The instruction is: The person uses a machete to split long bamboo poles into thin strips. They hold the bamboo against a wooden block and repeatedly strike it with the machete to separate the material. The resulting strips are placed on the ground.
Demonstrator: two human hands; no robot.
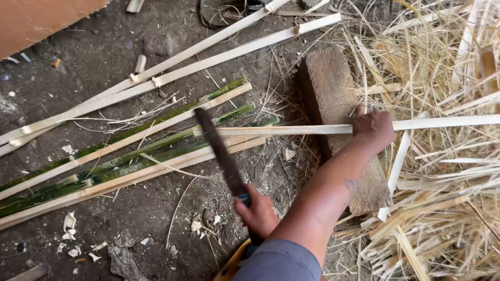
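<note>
My right hand (373, 130) grips a long pale bamboo strip (291, 129) that lies level across a worn wooden block (328, 83). The strip runs on to the right over a heap of shavings. My left hand (256, 214) is closed on the handle of a dark long-bladed knife (219, 151), close to my body. The blade slants up and to the left, and its tip meets the strip's left end. My right forearm crosses the block's lower part.
Split bamboo slats (120, 156), some with green skin, lie side by side on the dirt floor at left. Two longer pale slats (208, 57) slant above them. A deep heap of bamboo shavings and straw (448, 198) fills the right. Chips litter the ground.
</note>
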